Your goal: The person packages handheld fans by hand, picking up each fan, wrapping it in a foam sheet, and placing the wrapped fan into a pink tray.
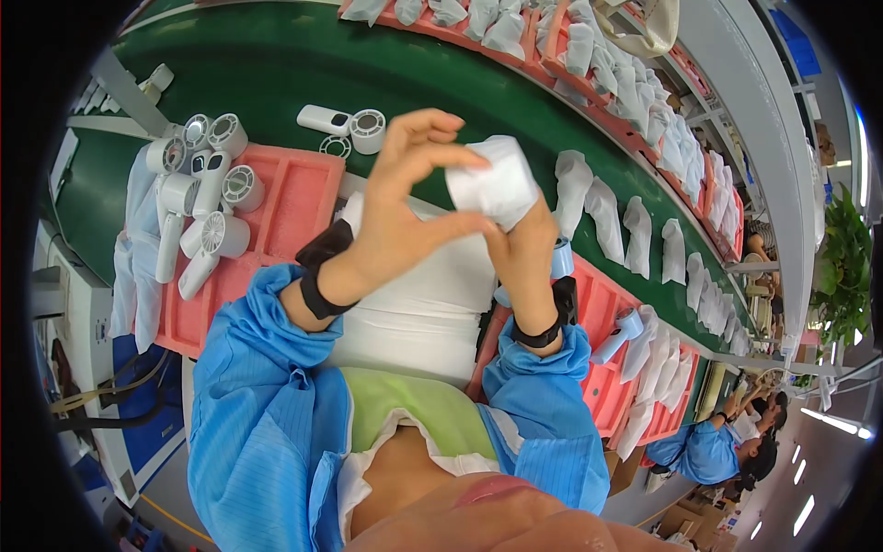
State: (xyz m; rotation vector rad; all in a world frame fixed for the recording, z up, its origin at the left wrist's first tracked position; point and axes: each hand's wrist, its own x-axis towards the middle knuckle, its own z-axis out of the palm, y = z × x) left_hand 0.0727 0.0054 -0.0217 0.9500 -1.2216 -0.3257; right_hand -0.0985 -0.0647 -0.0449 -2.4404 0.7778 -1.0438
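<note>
A white, soft-looking bag [497, 179] is held up over the workbench; whatever is inside it is hidden. My right hand [526, 247] wraps its lower right part. From the other side, my left hand [405, 189] curves round it, index fingertip on its upper left and thumb near its lower edge, by the right thumb. Beneath my hands lies a stack of flat white bags [414, 336]. Several white handheld fans [225, 235] rest in a pink tray [308, 184] on the left. Light-blue fan [618, 336] sits in the right-hand pink tray [589, 285].
On the green bench [276, 69] beyond my left hand lie another white handheld fan [324, 119] and a loose ring grille [336, 146]. A row of bagged items [602, 212] stretches along the right. Full pink trays line the far side. A co-worker [713, 451] is at far right.
</note>
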